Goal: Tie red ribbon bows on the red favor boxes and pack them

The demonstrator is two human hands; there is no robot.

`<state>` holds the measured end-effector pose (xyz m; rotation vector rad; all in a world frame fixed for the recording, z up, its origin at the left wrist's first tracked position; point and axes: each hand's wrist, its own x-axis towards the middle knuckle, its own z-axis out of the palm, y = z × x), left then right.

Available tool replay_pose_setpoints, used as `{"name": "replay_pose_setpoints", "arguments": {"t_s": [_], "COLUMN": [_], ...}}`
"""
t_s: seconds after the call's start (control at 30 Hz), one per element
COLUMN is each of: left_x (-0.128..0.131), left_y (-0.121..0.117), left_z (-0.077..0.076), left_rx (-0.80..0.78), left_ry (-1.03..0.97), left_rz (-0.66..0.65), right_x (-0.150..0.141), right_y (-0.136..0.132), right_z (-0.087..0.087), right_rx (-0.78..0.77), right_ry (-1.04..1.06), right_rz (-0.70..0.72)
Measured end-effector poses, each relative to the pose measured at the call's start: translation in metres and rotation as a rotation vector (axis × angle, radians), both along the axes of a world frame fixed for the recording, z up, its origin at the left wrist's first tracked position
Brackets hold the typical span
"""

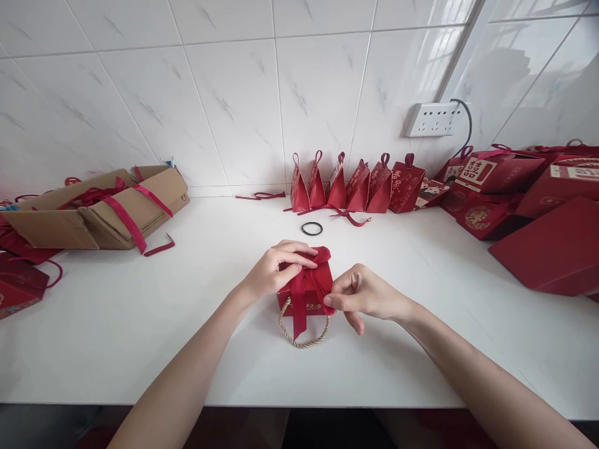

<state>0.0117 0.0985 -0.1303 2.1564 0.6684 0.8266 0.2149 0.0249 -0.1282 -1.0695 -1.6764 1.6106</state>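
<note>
In the head view, the left hand [281,265], fingers spread, presses the small red box [292,301] at the near centre; the right hand [362,296] seems to pinch its shiny red ribbon [299,308].

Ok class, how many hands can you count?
2: the left hand rests on top of the red box, and the right hand pinches ribbon at its lower right.

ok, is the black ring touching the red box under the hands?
Apart. Head view shows white tabletop between the black ring and the red box.
</note>
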Motion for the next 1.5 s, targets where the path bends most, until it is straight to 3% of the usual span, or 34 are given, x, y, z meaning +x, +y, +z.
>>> {"name": "replay_pose_setpoints", "arguments": {"t_s": [0.43, 0.47, 0.6, 0.63, 0.8, 0.93, 1.0, 1.2, 1.5], "left_x": [0.001, 0.001, 0.003, 0.004, 0.006, -0.004, -0.01, -0.015, -0.017], "left_y": [-0.001, -0.001, -0.004, -0.006, -0.01, -0.005, -0.003, -0.004, -0.002], "left_z": [-0.004, -0.004, -0.003, -0.004, -0.003, 0.009, 0.016, 0.024, 0.022], "left_rx": [-0.062, -0.059, -0.048, -0.045, -0.049, 0.008, -0.063, -0.281, -0.305], "left_ry": [-0.029, -0.031, -0.033, -0.037, -0.093, -0.058, 0.005, 0.119, 0.111], "left_rz": [-0.016, -0.02, -0.058, -0.075, -0.079, 0.178, 0.236, 0.125, 0.078], "right_x": [0.012, 0.014, 0.014, 0.011, 0.0, 0.001, 0.003, 0.004, 0.008], "right_y": [0.006, 0.008, 0.02, 0.022, 0.024, 0.018, 0.016, 0.012, 0.009], "right_z": [-0.005, -0.005, -0.008, -0.008, -0.01, -0.008, -0.008, -0.006, -0.006], "right_rx": [-0.012, 0.008, 0.185, 0.213, 0.233, 0.181, 0.164, 0.169, 0.21], "right_ry": [-0.012, -0.026, -0.038, -0.032, -0.067, 0.009, 0.033, 0.002, -0.044], "right_rz": [0.117, 0.061, -0.379, -0.42, -0.385, -0.36, -0.346, -0.285, -0.255]}}
